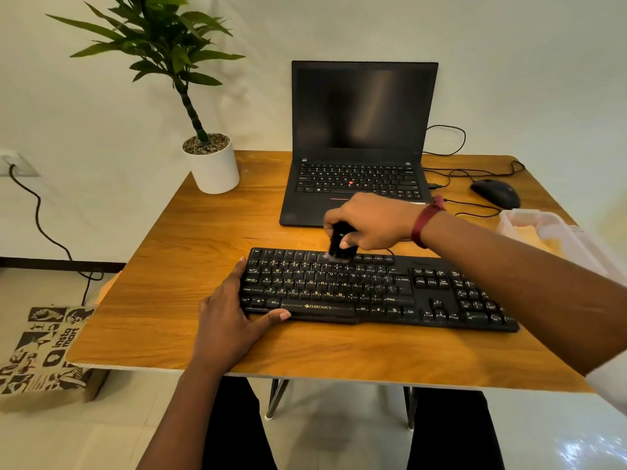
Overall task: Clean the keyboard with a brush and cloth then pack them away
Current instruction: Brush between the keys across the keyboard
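Left hand (234, 310) sits low and flat for me: palm down, fingers straight and together along the left end of the keyboard (373, 290). The thumb is splayed right, lying against the near edge. That forearm is bare and rises from the bottom of view, angled slightly right. My right arm reaches in from the far right and crosses above the right half of the board. It's bare up to a white sleeve (610, 381), with a red band (425, 222) round the wrist. Right hand (369, 222) is knuckles up, fingers curled down round the black brush (341, 244), thumb tip pressed on its near face.
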